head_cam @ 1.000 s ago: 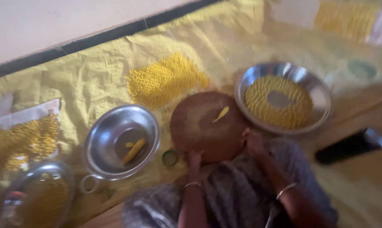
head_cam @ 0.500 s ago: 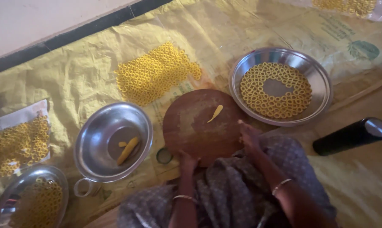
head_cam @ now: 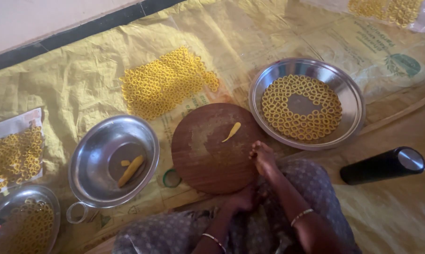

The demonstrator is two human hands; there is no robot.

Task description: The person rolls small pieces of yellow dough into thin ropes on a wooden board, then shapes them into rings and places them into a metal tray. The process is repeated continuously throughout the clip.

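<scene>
A round brown wooden board lies on the yellow sheet in front of me. A small tapered strip of yellow dough rests near its middle. My right hand sits at the board's right edge, fingers bunched together, with nothing visible in them. My left hand is curled at the board's near edge, close to my patterned grey clothing; what it holds, if anything, is hidden.
A steel plate right of the board carries dough rings laid in circles. A steel bowl to the left holds a dough stick. Loose rings lie on the sheet. A black cylinder lies at right, and another ring-filled plate at lower left.
The view has shifted and sharpened. My left hand has slid right along the board's near edge, closer to my right hand. The dough strip stays on the board.
</scene>
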